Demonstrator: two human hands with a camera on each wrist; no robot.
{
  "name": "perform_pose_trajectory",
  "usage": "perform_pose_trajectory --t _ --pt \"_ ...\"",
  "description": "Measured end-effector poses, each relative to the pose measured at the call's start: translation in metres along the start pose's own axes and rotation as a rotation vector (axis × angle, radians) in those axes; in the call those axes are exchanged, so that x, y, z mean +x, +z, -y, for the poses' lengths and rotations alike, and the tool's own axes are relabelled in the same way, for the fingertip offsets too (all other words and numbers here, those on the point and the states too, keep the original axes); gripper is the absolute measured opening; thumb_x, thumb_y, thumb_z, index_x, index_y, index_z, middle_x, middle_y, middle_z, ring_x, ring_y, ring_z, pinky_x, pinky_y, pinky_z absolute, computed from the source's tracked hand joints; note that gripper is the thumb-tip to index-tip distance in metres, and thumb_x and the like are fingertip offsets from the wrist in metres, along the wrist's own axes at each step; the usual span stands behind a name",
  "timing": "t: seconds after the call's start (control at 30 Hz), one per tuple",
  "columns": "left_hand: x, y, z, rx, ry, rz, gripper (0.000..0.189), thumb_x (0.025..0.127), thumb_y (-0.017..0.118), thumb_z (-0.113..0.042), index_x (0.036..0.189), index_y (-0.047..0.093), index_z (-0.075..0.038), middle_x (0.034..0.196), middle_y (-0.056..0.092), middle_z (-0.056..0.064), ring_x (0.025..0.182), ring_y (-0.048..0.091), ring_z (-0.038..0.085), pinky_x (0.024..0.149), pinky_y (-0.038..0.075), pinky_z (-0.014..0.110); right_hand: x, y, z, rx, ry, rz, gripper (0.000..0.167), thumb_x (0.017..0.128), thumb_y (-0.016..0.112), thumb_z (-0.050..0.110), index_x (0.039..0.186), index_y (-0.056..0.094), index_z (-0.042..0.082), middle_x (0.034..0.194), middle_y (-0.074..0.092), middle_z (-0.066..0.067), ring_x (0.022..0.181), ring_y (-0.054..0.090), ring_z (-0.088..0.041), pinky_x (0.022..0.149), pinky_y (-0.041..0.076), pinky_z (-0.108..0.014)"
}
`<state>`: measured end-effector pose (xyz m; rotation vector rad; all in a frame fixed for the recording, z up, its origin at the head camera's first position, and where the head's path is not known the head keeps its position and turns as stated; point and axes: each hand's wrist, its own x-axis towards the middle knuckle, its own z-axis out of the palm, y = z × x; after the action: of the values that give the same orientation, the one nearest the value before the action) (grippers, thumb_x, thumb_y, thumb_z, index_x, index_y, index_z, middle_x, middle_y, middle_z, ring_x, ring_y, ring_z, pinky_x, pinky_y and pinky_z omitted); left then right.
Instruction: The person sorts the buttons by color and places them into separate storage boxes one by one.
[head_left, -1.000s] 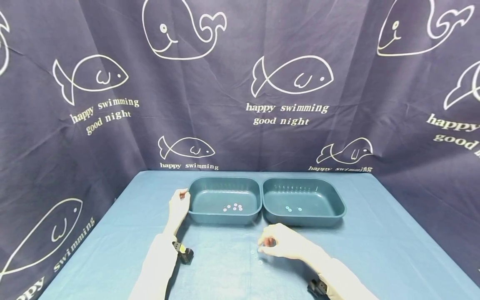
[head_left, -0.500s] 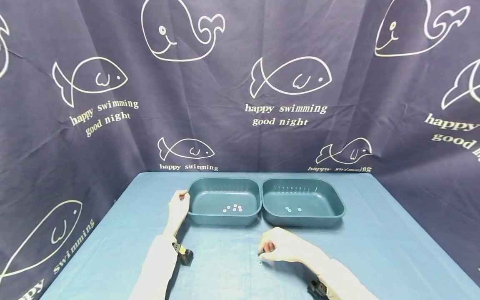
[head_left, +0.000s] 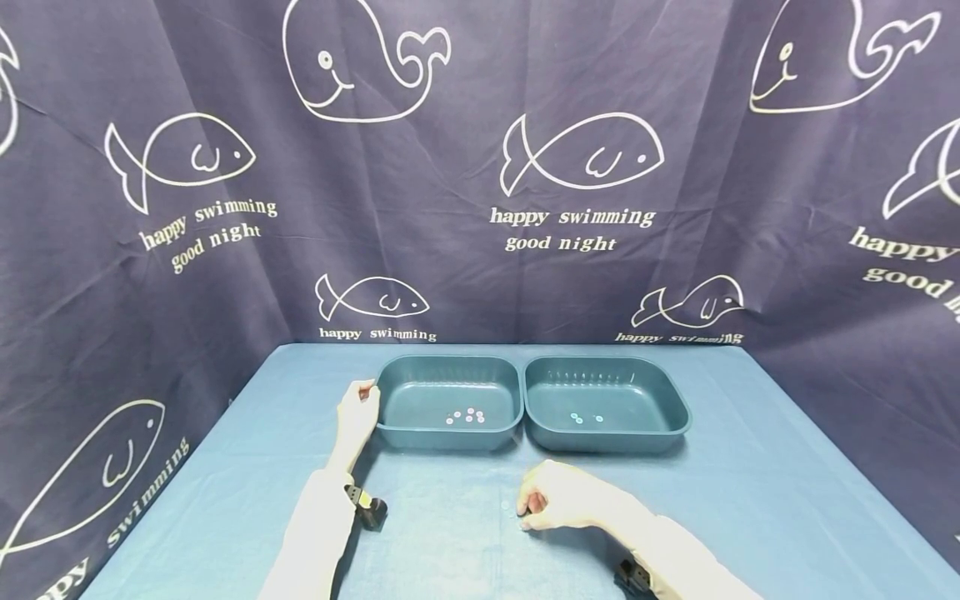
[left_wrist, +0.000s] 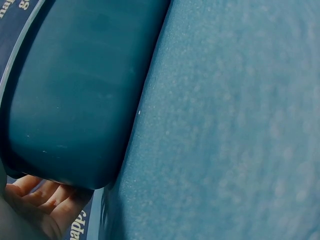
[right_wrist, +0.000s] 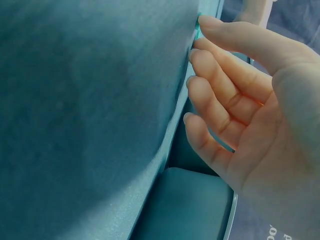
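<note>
My left hand (head_left: 358,410) grips the left end of the left teal plastic bin (head_left: 450,437); in the left wrist view its fingers (left_wrist: 65,207) lie against the bin's end wall, the thumb hidden. Several small pinkish buttons (head_left: 470,412) lie in that bin. On the table in front of the bins, my right hand (head_left: 562,497) pinches a small turquoise button (right_wrist: 198,31) between thumb and forefinger, other fingers loosely curled. Just left of the fingertips lies a pale button (head_left: 506,506). Inside the right teal bin (head_left: 607,442) are a few turquoise buttons (head_left: 579,421).
Both bins stand side by side, nearly touching, toward the back of the blue cloth-covered table (head_left: 442,533). A dark curtain (head_left: 465,275) with white fish and whale drawings hangs behind and at both sides. Each wrist wears a small black camera (head_left: 371,510).
My right hand has moved slightly toward the front of the table, its fingertips closing over a button there. My left hand stays at the left bin.
</note>
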<state>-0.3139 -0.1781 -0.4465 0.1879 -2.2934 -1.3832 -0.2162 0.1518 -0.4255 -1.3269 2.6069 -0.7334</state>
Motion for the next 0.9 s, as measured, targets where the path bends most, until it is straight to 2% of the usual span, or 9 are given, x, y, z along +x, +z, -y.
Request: perform_pose_trajectory --t 0.27,0.5,0.7,0.9 --pt "0.0006 -0.0002 -0.0005 -0.013 0.001 0.008 0.027 0.092 0.047 -0.007 0.114 0.056 0.007 0.113 0.06 0.028 0.108 0.057 0.041 0.096 0.044 0.05 0.0027 0.0009 0.0007 -0.08 -0.007 -0.007 0.01 0.072 0.074 0.023 0.078 0.069 0.017 0.068 0.06 0.012 0.063 0.049 0.009 0.06 0.041 -0.007" --pt "0.0003 -0.0007 0.0002 -0.011 -0.002 0.009 0.027 0.092 0.047 -0.008 0.113 0.056 0.007 0.113 0.06 0.028 0.107 0.057 0.04 0.096 0.044 0.05 0.004 0.0015 0.0019 -0.133 -0.013 -0.016 0.004 0.072 0.073 0.022 0.074 0.07 0.02 0.067 0.06 0.014 0.062 0.047 0.011 0.059 0.038 -0.004" --pt "0.0005 -0.0003 0.0007 -0.008 -0.004 0.008 0.028 0.092 0.047 -0.008 0.114 0.056 0.006 0.113 0.061 0.027 0.107 0.057 0.04 0.096 0.044 0.05 0.0053 0.0012 0.0037 -0.156 -0.039 -0.019 0.004 0.073 0.073 0.023 0.073 0.07 0.02 0.067 0.06 0.014 0.061 0.047 0.012 0.058 0.037 -0.002" --pt "0.0011 -0.0002 0.0008 -0.001 0.0 0.002 0.027 0.092 0.048 -0.008 0.113 0.057 0.006 0.113 0.061 0.027 0.107 0.058 0.04 0.095 0.044 0.05 0.0061 0.0008 0.0075 -0.178 -0.027 -0.02 0.004 0.073 0.073 0.021 0.072 0.069 0.021 0.066 0.058 0.015 0.061 0.045 0.012 0.058 0.036 -0.003"
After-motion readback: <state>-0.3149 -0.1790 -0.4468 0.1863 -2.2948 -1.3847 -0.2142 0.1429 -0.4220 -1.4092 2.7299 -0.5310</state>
